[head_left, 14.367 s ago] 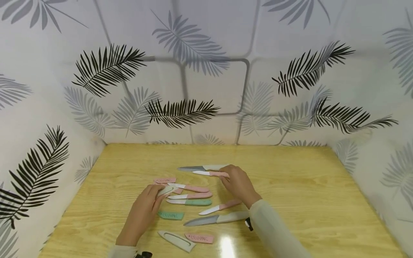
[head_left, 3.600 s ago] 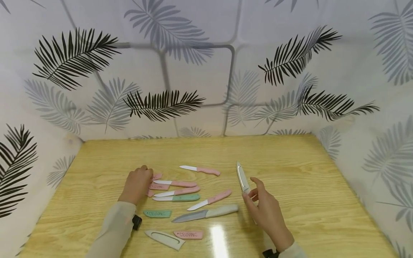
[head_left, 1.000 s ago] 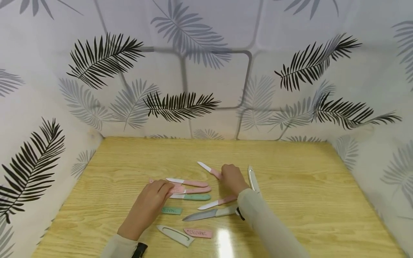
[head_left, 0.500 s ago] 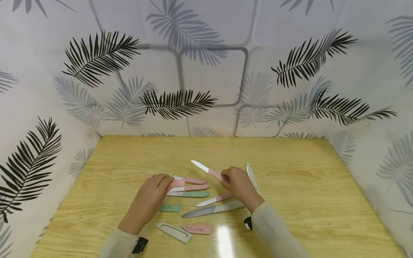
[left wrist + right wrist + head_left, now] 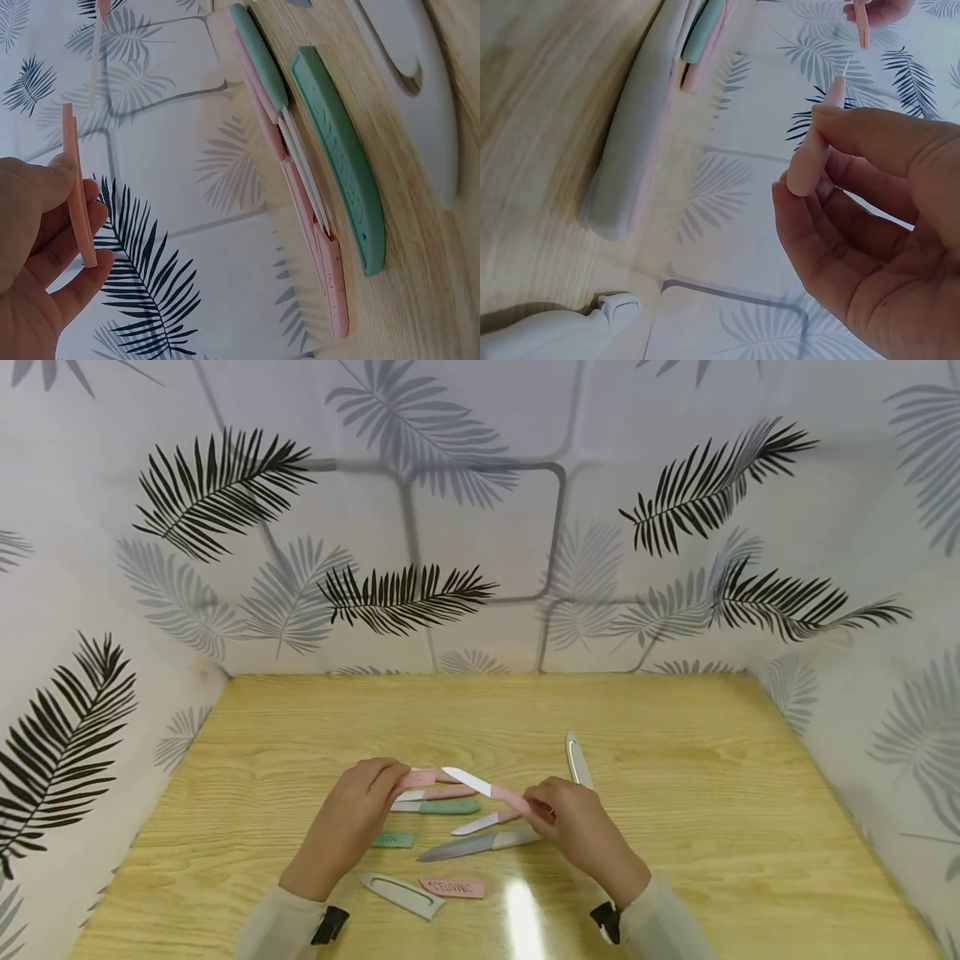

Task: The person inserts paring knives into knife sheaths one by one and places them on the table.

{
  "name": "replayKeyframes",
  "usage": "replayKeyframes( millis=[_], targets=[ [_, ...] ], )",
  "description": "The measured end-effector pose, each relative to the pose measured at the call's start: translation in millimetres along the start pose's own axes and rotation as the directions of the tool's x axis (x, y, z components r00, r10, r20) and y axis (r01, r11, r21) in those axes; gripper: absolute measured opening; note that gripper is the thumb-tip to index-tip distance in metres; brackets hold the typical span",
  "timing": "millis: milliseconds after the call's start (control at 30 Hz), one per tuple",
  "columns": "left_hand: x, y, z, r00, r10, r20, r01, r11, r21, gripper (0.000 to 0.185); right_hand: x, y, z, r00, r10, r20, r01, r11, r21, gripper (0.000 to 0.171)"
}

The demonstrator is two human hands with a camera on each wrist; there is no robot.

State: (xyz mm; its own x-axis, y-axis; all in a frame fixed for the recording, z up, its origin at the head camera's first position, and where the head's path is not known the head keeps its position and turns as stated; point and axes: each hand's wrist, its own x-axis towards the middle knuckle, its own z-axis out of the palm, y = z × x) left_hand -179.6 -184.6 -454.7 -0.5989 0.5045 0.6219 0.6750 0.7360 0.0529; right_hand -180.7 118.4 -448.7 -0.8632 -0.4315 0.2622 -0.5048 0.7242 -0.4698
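My left hand [image 5: 348,818] pinches a pink blade sheath [image 5: 79,199] between thumb and fingers, raised over the table. My right hand [image 5: 588,831] holds a paring knife by its pink handle [image 5: 810,165]; its white blade [image 5: 467,780] points left toward the sheath, with a gap between them. Below the hands lie a green-handled knife [image 5: 450,807], more pink-handled knives [image 5: 450,792] and a large white-handled knife [image 5: 457,847] with a grey blade. A green sheath [image 5: 341,157] rests near the left hand. Another pink sheath [image 5: 330,285] lies by the blades in the left wrist view.
A white knife in its slotted sheath [image 5: 577,760] lies behind the right hand. Toward the front are a slotted white sheath [image 5: 403,896] and a pink sheath [image 5: 453,888] with lettering. Leaf-patterned cloth [image 5: 480,527] walls the wooden table [image 5: 712,777] at back and sides.
Earlier, the large white knife was sheathed and let go at the right. Since then the right hand has lifted the pink knife and brought it nearer; the left hand has taken up the pink sheath.
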Motion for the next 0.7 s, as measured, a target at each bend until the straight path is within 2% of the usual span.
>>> replayKeyframes(
  millis=[233,400,567,700],
  targets=[
    [6.0,7.4,4.0,1.0,0.009,-0.005,-0.009,1.0,0.001,0.028,-8,-4,-2,0.999,-0.034,0.002,0.034,0.999,0.018,0.011],
    [6.1,8.8,2.6,1.0,-0.007,0.009,0.008,1.0,-0.009,0.025,-10,-5,-5,0.999,-0.041,-0.005,0.041,0.999,0.007,0.011],
    [5.4,8.3,3.5,1.0,0.016,0.0,-0.016,1.0,-0.02,0.02,-14,-6,-7,0.996,-0.085,-0.011,0.085,0.996,0.003,0.006],
    [6.2,10.1,4.8,0.999,0.042,-0.001,-0.042,0.999,-0.033,0.035,-15,-7,-8,0.994,-0.109,-0.03,0.108,0.994,-0.014,0.006]
  ],
)
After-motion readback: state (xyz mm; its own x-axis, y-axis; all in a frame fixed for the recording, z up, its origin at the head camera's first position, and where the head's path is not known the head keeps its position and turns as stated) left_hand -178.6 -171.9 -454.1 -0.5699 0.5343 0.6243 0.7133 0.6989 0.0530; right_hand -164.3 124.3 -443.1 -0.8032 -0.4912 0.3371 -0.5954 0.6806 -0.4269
